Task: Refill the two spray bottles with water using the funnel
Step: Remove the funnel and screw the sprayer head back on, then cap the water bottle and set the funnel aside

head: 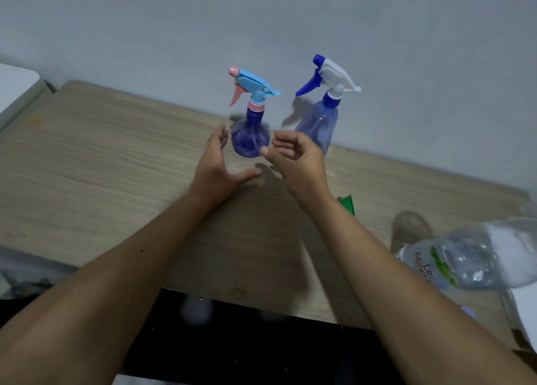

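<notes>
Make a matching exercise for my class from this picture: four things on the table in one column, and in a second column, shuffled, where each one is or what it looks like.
Things
1. round spray bottle
2. tall spray bottle
3. green funnel
4. water bottle

Descriptions
A. lying on its side at the table's right edge
B. white head with a dark blue trigger
C. partly hidden behind the right forearm
D. light blue head with a pink trigger

Pairs: 1-D, 2-B, 3-C, 4-A
</notes>
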### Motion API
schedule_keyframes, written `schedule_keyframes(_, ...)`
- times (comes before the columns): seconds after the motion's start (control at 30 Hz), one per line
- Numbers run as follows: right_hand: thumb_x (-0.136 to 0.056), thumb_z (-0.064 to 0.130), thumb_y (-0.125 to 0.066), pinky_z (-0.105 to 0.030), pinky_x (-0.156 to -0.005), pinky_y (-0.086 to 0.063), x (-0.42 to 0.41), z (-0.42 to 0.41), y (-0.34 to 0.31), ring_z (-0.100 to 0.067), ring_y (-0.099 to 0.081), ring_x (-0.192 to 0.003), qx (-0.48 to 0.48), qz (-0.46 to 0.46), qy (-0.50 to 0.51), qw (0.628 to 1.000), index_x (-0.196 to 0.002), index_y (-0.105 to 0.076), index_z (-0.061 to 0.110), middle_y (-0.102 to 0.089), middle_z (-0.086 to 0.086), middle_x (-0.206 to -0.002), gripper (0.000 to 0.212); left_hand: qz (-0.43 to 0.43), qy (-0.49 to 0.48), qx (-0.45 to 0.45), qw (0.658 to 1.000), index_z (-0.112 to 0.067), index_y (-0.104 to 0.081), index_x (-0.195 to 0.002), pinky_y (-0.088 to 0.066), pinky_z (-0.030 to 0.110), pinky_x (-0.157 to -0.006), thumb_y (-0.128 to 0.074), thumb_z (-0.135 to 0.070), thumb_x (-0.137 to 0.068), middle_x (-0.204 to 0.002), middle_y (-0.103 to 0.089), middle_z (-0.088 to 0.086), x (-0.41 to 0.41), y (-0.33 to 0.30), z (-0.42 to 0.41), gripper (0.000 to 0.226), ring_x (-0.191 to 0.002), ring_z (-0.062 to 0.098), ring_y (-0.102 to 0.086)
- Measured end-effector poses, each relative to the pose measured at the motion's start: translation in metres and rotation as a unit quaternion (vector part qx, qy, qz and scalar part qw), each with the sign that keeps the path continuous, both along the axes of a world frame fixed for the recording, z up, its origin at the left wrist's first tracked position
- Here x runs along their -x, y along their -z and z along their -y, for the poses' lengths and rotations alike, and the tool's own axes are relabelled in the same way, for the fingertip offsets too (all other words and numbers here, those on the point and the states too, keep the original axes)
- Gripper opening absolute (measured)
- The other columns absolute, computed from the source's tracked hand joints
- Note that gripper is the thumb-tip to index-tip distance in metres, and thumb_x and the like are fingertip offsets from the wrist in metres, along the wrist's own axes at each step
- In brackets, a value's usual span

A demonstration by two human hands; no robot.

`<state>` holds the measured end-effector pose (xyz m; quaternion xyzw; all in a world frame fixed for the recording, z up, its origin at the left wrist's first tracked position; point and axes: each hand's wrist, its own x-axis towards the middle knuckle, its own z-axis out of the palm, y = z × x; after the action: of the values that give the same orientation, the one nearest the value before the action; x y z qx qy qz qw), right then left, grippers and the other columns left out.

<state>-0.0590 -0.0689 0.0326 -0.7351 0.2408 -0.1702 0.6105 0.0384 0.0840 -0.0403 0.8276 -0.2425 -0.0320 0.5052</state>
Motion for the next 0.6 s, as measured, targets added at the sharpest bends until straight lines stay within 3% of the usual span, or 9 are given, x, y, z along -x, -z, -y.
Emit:
schedule_keyframes(0.17,-0.083,0.017,-0.089,-0.037,-0.095,-0.062,0.051,-0.007,0.003,-0.021,-0.073,-0.102,-0.013,-0.002,0.013,1.000,-0.120,-0.070,0.012,-0.075,-0.005,-0.111,0.042,-0.036,-0.008,0.011,0.999,-0.005,-0.031,-0.160,-0.040,0.039,-0.122,-0.098,-0.035,-0.069,-0.160,-0.043,0.016,0.051,-0.005,-0.012,0.116,-0.148,0.023,-0.044)
schedule_keyframes(0.3,-0.084,0.015,-0.088,-0.025,-0.088,-0.061,0.106,-0.012,0.002,-0.014,-0.072,-0.095,0.005,-0.001,0.024,1.000,-0.119,-0.072,0.011,-0.076,-0.005,-0.108,0.039,-0.082,-0.010,0.023,0.996,-0.012,-0.034,-0.159,-0.039,0.033,-0.122,-0.096,-0.031,-0.074,-0.159,-0.046,0.009,0.099,-0.007,-0.014,0.106,-0.146,0.015,-0.045)
schedule_keyframes(0.53,-0.088,0.008,-0.084,-0.016,-0.080,-0.055,0.230,-0.006,0.017,-0.003,-0.070,-0.084,-0.012,0.013,0.071,0.997,-0.108,-0.074,0.012,-0.075,-0.002,-0.094,0.022,-0.095,0.024,0.030,0.995,-0.014,-0.042,-0.154,-0.043,0.043,-0.120,-0.088,-0.029,-0.084,-0.151,-0.053,0.007,0.181,-0.012,0.001,0.085,-0.139,0.011,-0.052)
schedule_keyframes(0.6,-0.088,0.006,-0.083,-0.016,-0.079,-0.054,0.266,0.003,0.023,-0.002,-0.069,-0.080,-0.034,0.002,0.104,0.994,-0.105,-0.075,0.012,-0.074,0.000,-0.089,0.020,-0.096,0.040,0.047,0.993,-0.012,-0.044,-0.153,-0.045,0.036,-0.118,-0.086,-0.028,-0.087,-0.150,-0.054,0.008,0.198,-0.024,0.018,0.080,-0.137,0.010,-0.054)
